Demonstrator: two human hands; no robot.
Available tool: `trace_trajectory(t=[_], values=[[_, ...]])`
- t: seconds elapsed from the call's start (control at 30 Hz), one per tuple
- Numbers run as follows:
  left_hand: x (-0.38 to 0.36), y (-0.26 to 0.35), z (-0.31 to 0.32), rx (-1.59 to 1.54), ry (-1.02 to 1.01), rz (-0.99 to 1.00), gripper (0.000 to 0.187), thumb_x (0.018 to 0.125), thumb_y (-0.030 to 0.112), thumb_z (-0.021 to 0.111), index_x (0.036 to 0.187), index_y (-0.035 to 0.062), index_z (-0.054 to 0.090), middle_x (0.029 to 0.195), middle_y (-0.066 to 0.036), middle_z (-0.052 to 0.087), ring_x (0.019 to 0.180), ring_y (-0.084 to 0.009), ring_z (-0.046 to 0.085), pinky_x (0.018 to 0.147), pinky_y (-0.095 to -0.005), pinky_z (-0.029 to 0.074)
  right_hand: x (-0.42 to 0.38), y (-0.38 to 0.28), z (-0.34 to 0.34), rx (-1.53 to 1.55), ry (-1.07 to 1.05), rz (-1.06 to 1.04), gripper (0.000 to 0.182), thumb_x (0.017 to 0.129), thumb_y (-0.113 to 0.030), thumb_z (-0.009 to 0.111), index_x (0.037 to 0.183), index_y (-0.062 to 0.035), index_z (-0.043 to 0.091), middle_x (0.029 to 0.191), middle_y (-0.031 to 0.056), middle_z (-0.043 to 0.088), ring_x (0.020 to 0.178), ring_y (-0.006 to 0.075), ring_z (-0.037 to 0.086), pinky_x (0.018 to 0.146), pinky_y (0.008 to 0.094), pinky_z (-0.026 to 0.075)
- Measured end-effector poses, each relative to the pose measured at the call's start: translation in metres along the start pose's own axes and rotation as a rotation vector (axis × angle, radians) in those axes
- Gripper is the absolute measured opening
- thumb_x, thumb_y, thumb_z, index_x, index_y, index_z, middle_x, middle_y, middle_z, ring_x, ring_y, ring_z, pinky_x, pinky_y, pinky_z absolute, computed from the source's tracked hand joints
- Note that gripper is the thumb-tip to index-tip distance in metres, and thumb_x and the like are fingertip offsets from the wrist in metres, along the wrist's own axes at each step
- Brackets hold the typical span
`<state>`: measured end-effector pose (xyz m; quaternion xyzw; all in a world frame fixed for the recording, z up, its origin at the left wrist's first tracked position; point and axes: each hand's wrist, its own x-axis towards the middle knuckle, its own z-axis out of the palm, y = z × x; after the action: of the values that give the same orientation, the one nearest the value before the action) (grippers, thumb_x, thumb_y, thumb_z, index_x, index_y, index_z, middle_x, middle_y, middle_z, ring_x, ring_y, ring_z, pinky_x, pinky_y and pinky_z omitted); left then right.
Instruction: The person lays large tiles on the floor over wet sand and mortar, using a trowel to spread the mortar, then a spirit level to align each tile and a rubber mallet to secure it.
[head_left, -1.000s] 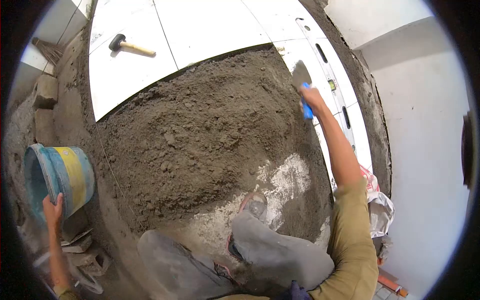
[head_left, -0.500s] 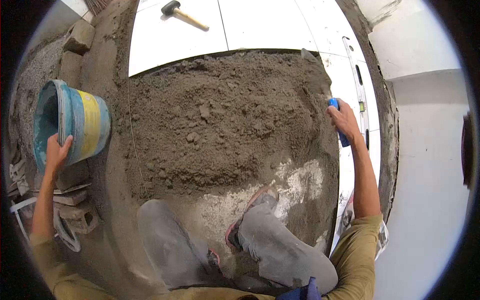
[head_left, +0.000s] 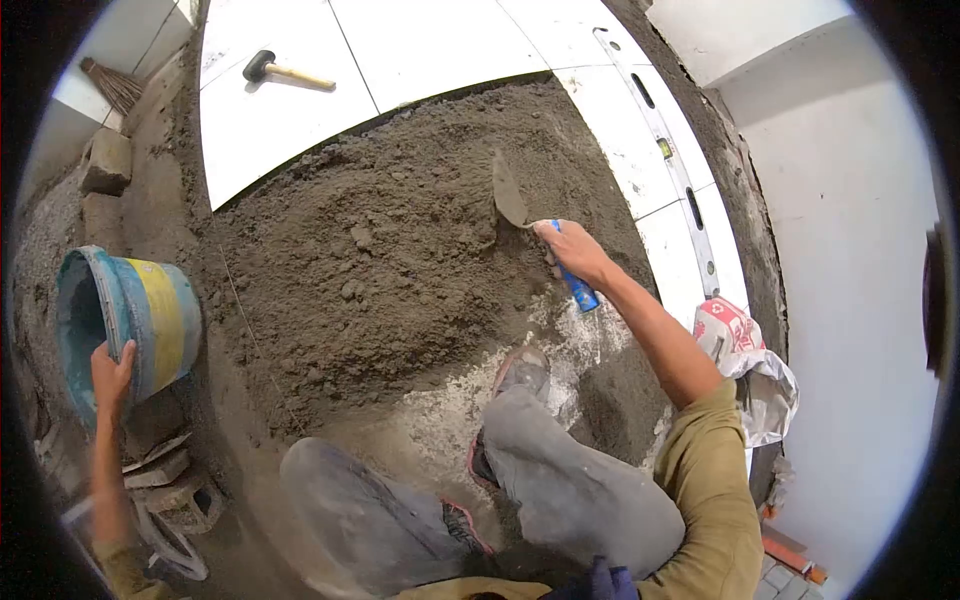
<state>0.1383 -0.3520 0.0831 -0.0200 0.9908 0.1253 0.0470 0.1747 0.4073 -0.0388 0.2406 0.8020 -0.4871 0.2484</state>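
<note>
White floor tiles (head_left: 425, 50) bear a mallet (head_left: 290, 73) and spirit level (head_left: 664, 149).

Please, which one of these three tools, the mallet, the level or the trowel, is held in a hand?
The blue-handled trowel: the right hand grips its handle, while the mallet and level both lie on white tiles.

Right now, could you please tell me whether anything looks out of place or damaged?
The wall's bottom edge along the right looks ragged and broken rather than clean and straight. The trowel in the right hand and the bucket show no obvious damage.
</note>
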Motion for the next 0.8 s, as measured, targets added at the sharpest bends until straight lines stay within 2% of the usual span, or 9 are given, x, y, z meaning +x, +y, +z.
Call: trace_trajectory(t=[0.07, 0.1, 0.17, 0.3, 0.4, 0.53, 0.6, 0.7, 0.8], values=[[0.0, 0.004, -0.001, 0.023, 0.008, 0.0, 0.039, 0.09, 0.033, 0.064, 0.083, -0.0053, 0.063, 0.067, -0.012, 0.059, 0.062, -0.0222, 0.054, 0.062, -0.0385, 0.043, -0.014, -0.01, -0.004, -0.365, 0.053, -0.161, 0.033, 0.09, -0.034, 0.059, 0.095, -0.0013, 0.054, 0.076, 0.021, 0.063, 0.067, 0.0291, 0.065, 0.06, 0.0418, 0.05], [-0.002, 0.006, -0.003, 0.043, 0.009, 0.001, 0.038, 0.09, 0.032, 0.064, 0.082, -0.0047, 0.062, 0.066, -0.011, 0.058, 0.061, -0.0204, 0.053, 0.061, -0.0379, 0.042, -0.024, -0.009, -0.003, -0.364, 0.046, -0.169, 0.033, 0.09, -0.034, 0.059, 0.095, -0.0013, 0.054, 0.076, 0.021, 0.063, 0.067, 0.0291, 0.065, 0.06, 0.0418, 0.05], [-0.006, 0.012, -0.005, 0.037, 0.005, -0.018, 0.038, 0.091, 0.032, 0.064, 0.081, -0.0044, 0.062, 0.067, -0.011, 0.059, 0.061, -0.0208, 0.053, 0.06, -0.0383, 0.042, -0.046, -0.001, 0.002, -0.581, 0.072, -0.504, 0.031, 0.089, -0.029, 0.06, 0.105, -0.0041, 0.051, 0.079, 0.0214, 0.063, 0.074, 0.0363, 0.065, 0.064, 0.0451, 0.051], [-0.003, 0.009, -0.002, 0.091, 0.046, 0.019, 0.039, 0.091, 0.033, 0.064, 0.08, -0.0045, 0.061, 0.066, -0.011, 0.059, 0.06, -0.0219, 0.053, 0.06, -0.0388, 0.042, -0.034, 0.008, -0.001, -0.945, 0.189, -0.67, 0.03, 0.087, -0.023, 0.059, 0.108, -0.0063, 0.047, 0.08, 0.0174, 0.058, 0.072, 0.0388, 0.062, 0.063, 0.0499, 0.051], [-0.005, 0.014, 0.002, 0.001, 0.116, 0.081, 0.039, 0.091, 0.032, 0.064, 0.079, -0.0051, 0.06, 0.064, -0.011, 0.058, 0.059, -0.0226, 0.052, 0.059, -0.0394, 0.042, -0.002, 0.007, -0.01, -0.917, 0.261, -0.711, 0.028, 0.088, -0.023, 0.058, 0.107, -0.0063, 0.047, 0.08, 0.0177, 0.059, 0.073, 0.0385, 0.062, 0.062, 0.0498, 0.051], [-0.004, 0.033, -0.014, 0.097, -0.076, -0.066, 0.037, 0.091, 0.03, 0.064, 0.082, -0.0056, 0.061, 0.068, -0.01, 0.06, 0.062, -0.0203, 0.053, 0.06, -0.0394, 0.042, 0.029, 0.004, -0.018, -0.865, 0.345, -0.679, 0.026, 0.087, -0.024, 0.058, 0.102, -0.0054, 0.048, 0.083, 0.019, 0.061, 0.075, 0.0396, 0.063, 0.064, 0.0512, 0.051], [-0.005, 0.023, -0.009, 0.167, -0.001, -0.025, 0.036, 0.091, 0.029, 0.064, 0.084, -0.0057, 0.062, 0.07, -0.01, 0.06, 0.063, -0.0189, 0.052, 0.06, -0.0384, 0.042, 0.041, -0.002, -0.025, -0.845, 0.357, -0.665, 0.025, 0.087, -0.024, 0.058, 0.099, -0.0043, 0.049, 0.082, 0.0205, 0.062, 0.076, 0.0412, 0.063, 0.066, 0.0525, 0.051], [-0.006, 0.036, -0.012, 0.016, -0.056, -0.077, 0.038, 0.091, 0.031, 0.064, 0.088, -0.0068, 0.063, 0.07, -0.012, 0.059, 0.064, -0.021, 0.053, 0.064, -0.0376, 0.044, 0.058, -0.008, -0.036, -0.838, 0.374, -0.539, 0.027, 0.087, -0.026, 0.058, 0.098, -0.0028, 0.05, 0.082, 0.0238, 0.064, 0.078, 0.0435, 0.064, 0.069, 0.0549, 0.051], [-0.002, -0.003, -0.003, 0.157, 0.015, -0.075, 0.04, 0.091, 0.033, 0.065, 0.088, -0.007, 0.063, 0.069, -0.013, 0.059, 0.065, -0.0236, 0.055, 0.066, -0.0391, 0.044, 0.072, -0.018, -0.047, -0.811, 0.394, -0.426, 0.03, 0.087, -0.029, 0.059, 0.099, -0.0016, 0.051, 0.086, 0.0251, 0.065, 0.082, 0.0445, 0.065, 0.072, 0.0537, 0.053]])
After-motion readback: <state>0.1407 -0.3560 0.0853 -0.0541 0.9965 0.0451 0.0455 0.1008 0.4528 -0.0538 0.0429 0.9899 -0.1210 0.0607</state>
